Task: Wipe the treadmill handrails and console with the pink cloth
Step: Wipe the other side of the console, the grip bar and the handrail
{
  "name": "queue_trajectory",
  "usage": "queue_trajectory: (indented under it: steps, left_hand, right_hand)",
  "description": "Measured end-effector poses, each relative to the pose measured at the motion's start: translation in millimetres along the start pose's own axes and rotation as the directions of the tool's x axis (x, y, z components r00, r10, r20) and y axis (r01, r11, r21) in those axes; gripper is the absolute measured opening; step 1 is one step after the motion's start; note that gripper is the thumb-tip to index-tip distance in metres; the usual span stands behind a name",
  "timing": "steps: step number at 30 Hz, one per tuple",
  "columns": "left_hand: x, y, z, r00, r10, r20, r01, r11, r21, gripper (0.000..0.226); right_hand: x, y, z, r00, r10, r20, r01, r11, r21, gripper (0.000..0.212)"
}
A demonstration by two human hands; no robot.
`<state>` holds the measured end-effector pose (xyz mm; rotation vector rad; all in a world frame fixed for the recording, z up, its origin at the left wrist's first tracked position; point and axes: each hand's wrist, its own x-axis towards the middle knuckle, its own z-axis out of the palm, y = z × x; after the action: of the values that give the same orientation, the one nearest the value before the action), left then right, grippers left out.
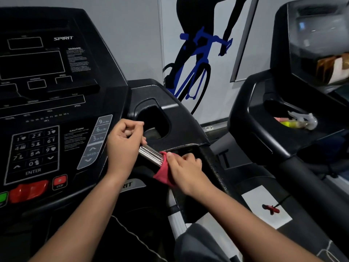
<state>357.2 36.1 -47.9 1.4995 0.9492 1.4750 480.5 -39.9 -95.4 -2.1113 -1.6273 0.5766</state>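
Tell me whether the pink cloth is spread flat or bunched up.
Bunched: the pink cloth is wrapped around the chrome grip, gathered under the right hand.

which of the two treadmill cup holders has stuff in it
The cup holder of the neighbouring treadmill on the right: it holds a clear spray bottle. The cup holder beside the left hand looks dark, nothing visible inside.

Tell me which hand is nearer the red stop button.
Left. The left hand grips the chrome bar just right of the stop button; the right hand, holding the pink cloth, sits farther right.
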Motion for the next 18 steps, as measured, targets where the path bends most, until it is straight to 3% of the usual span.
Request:
queue_trajectory:
  steps: [4, 8, 10, 14, 18]
  left_hand:
    - [-1.2, 1.8, 1.6, 1.0, 0.007, -0.029, -0.008, 1.0, -0.03, 0.019]
    - [-2.4, 1.3, 1.7, 0.999, 0.015, -0.03, -0.015, 1.0, -0.019, 0.018]
    - [-2.4, 1.4, 1.9, 1.0, 0.013, -0.025, -0.013, 1.0, -0.016, 0.018]
    - [-1.8, 1.3, 2.3, 0.999, 0.019, -0.027, -0.019, 1.0, -0.017, 0.019]
    - [-1.6, 0.2, 2.7, 0.999, 0.023, -0.033, -0.024, 0.999, -0.031, 0.02]
  right_hand:
    - [11.2, 12.0, 1.9, 0.978, 0.192, 0.081, -0.199, 0.976, 0.088, 0.036]
    - [22.7, 8.5, -2.6, 0.922, 0.344, 0.176, -0.37, 0.918, 0.143, 0.036]
    - [23.6, 0.1, -11.4, 0.924, 0.32, 0.21, -0.347, 0.932, 0.106, 0.037]
    - [17.3, -21.4, -14.6, 0.968, 0.071, 0.24, -0.084, 0.996, 0.042, 0.038]
    - [10.1, -15.6, 19.7, 1.0, -0.018, -0.01, 0.018, 1.0, -0.014, 0.042]
